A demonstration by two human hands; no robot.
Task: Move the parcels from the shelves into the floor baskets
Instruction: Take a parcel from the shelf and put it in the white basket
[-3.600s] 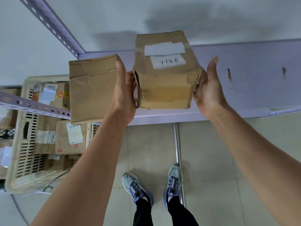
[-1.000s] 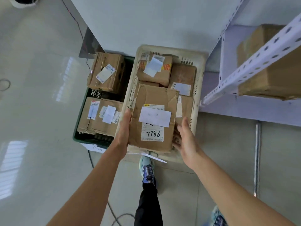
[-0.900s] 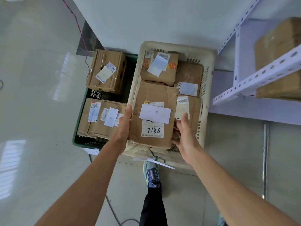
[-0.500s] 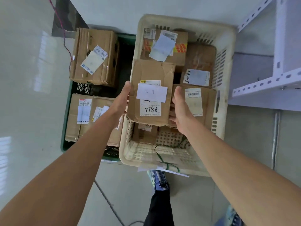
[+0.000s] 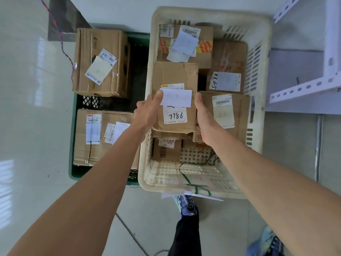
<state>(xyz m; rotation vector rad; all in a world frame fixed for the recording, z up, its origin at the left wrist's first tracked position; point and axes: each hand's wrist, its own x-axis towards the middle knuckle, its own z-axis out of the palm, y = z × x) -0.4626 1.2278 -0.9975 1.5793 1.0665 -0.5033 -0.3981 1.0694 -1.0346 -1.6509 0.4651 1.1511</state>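
A brown cardboard parcel (image 5: 175,76) with white labels and the number 7786 sits among several other parcels in the cream floor basket (image 5: 203,13). My left hand (image 5: 148,111) holds its left side, thumb lying on the top label. My right hand (image 5: 204,121) holds its right side, fingers hidden below the edge. The parcel rests over smaller boxes near the basket's middle. A flat labelled parcel (image 5: 225,111) lies just right of it.
A green basket (image 5: 72,169) stands left of the cream one, holding a tall box (image 5: 99,61) and a flat box (image 5: 92,139). The white shelf frame (image 5: 302,87) is at right. My shoe (image 5: 186,206) is below the cream basket. A red-blue cable (image 5: 60,34) runs at upper left.
I took the 7786 parcel off the shelf, turned to the baskets and lowered it into the cream basket. In the last half second it sank a little deeper among the boxes.
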